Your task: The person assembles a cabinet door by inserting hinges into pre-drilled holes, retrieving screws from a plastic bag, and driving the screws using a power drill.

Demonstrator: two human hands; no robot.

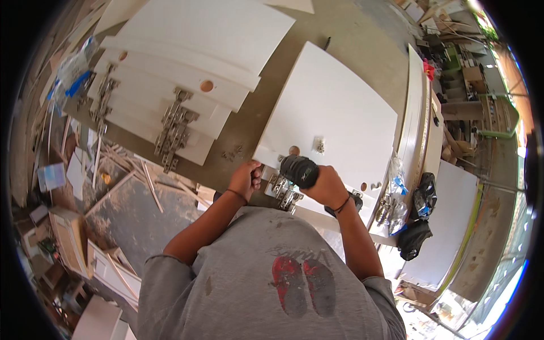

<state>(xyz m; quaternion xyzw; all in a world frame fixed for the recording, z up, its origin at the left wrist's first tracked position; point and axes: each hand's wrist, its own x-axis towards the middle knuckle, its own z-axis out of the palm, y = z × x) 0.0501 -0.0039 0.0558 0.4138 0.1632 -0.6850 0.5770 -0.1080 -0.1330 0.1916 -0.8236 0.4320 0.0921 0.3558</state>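
My right hand (327, 187) is wrapped round a black cordless drill (300, 171), held over the near edge of a white panel (345, 105). The drill's head hides its bit and the spot beneath. Beside it, several metal cabinet hinges (286, 195) lie at the panel's near edge, partly covered by the drill. My left hand (245, 179) is closed near the panel's left corner, fingers curled in; whatever they hold, if anything, is hidden. A small heap of screws (321, 145) rests on the panel beyond the drill. More small screws (232, 152) lie scattered on the brown surface to the left.
Stacked white panels (198, 51) with round holes lie at the left, bearing rows of hinges (175, 124). Clear plastic bags (396, 175) and black bags (416, 241) sit at the right edge. Wood offcuts (150, 187) litter the floor at lower left.
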